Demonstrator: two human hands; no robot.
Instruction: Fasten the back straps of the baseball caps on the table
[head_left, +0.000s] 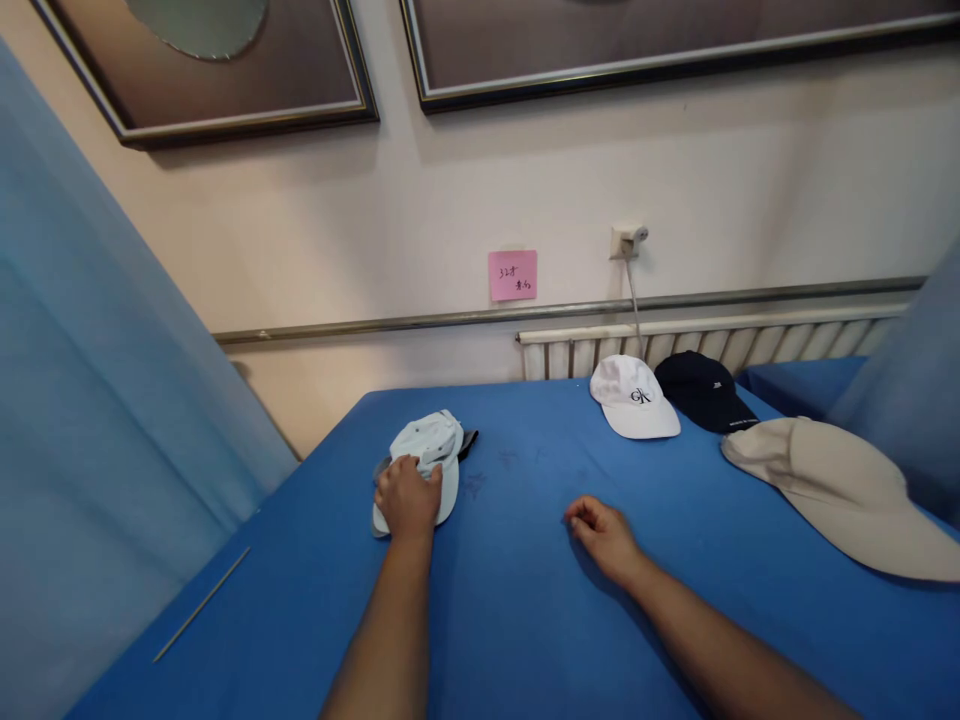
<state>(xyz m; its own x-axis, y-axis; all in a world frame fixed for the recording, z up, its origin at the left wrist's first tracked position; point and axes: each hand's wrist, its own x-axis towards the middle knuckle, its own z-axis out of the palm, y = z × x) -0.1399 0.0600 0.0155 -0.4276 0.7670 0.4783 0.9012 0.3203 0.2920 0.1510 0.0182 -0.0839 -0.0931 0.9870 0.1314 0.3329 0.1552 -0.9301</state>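
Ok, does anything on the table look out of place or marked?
Two things: a thin stick lies alone near the left edge of the blue cover, away from the pale-blue cap under the left hand; and faint dark marks, possibly stains, show on the plain cover beside that cap.

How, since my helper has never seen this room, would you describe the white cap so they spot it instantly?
Find the blue-covered table and look along its far edge, where the radiator stands behind it. There, below the wall socket, the white cap sits just left of a dark cap. Unlike that neighbour, it has a pale crown bearing a large dark monogram.
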